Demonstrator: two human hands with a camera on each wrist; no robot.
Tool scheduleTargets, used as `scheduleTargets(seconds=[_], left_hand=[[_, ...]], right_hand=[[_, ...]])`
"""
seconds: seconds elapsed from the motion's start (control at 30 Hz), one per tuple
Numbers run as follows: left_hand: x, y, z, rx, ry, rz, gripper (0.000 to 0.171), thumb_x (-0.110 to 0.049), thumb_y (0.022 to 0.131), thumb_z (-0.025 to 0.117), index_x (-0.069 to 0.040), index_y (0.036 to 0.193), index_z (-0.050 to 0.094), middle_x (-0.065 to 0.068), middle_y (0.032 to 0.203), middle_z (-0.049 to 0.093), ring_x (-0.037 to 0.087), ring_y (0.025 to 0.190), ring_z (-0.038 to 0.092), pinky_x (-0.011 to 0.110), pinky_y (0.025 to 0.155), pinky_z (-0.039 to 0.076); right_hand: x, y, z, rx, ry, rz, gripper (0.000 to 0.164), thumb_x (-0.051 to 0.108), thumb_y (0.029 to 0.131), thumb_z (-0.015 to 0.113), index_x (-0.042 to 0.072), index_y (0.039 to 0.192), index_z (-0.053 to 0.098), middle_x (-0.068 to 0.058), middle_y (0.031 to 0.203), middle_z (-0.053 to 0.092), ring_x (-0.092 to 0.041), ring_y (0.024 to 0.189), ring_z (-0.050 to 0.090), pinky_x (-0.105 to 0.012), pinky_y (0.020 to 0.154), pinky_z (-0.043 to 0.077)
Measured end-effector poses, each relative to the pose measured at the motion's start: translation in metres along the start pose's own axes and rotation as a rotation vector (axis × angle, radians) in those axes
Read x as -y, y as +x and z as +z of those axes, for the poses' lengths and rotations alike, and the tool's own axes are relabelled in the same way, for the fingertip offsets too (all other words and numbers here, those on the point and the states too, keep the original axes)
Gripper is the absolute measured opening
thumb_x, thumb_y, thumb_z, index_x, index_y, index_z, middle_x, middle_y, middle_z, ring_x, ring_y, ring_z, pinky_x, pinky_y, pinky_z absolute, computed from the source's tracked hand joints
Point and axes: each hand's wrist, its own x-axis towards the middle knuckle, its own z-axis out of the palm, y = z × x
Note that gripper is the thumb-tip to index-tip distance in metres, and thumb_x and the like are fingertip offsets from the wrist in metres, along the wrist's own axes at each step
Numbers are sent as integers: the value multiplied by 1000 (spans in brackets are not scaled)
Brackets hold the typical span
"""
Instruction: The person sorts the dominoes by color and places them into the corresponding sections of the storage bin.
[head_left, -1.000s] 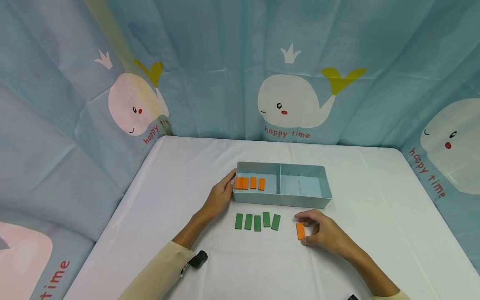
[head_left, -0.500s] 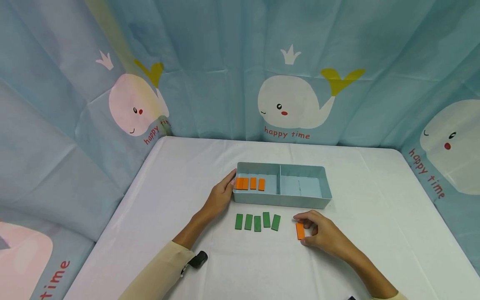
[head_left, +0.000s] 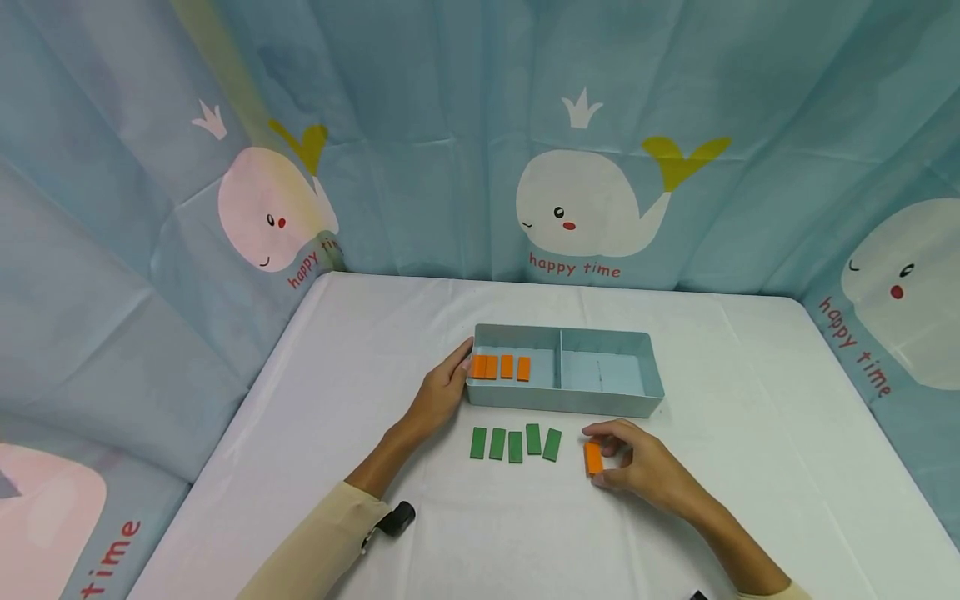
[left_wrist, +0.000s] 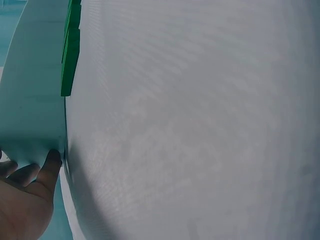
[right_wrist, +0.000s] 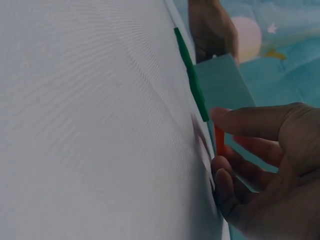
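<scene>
My right hand (head_left: 651, 467) pinches a small orange rectangular tile (head_left: 593, 459) between thumb and fingertips, low over the cloth to the right of the green tiles. The right wrist view shows the same orange tile (right_wrist: 219, 140) edge-on. At the box's left end rests my left hand (head_left: 437, 395), its fingertips against the end wall in the left wrist view. The pale blue box (head_left: 564, 402) has two compartments. Several orange tiles (head_left: 507, 367) lie in a row in its left one; the right compartment (head_left: 611, 372) holds none. Several green tiles (head_left: 515, 447) lie in front of the box.
A white cloth (head_left: 450, 533) covers the table. Blue curtains (head_left: 420, 200) with printed whales hang behind it and along its sides. A small black device (head_left: 397, 518) sits at the left sleeve's cuff.
My right hand has shifted slightly left with the orange tile, which now shows a little of its side edge. The left hand, box and green tiles stay put.
</scene>
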Motion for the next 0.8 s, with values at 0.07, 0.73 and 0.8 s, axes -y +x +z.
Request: scheduleTargets(seconds=[0.07, 0.73, 0.8], left_hand=[[0, 0, 0, 0, 1, -3, 53, -22, 117, 41, -9, 168, 31, 5, 173, 33, 24, 160, 30, 50, 130, 27], [0, -1, 0, -3, 17, 0, 53, -22, 117, 41, -10, 168, 32, 2, 171, 36, 24, 159, 32, 49, 130, 27], [0, -1, 0, -5, 21, -2, 53, -23, 117, 41, -10, 168, 32, 2, 172, 36, 24, 159, 31, 49, 130, 27]], right_hand=[[2, 1, 1, -4, 13, -4, 58, 10, 76, 93, 17, 130, 73, 0, 115, 68, -21, 103, 60, -24, 80, 54], [24, 17, 19, 6, 141, -115, 56, -1, 84, 85, 9, 137, 69, -6, 127, 68, -20, 104, 67, -26, 84, 62], [27, 19, 20, 7, 147, -114, 55, 0, 85, 86, 8, 137, 69, -6, 126, 67, -22, 105, 67, -26, 84, 62]])
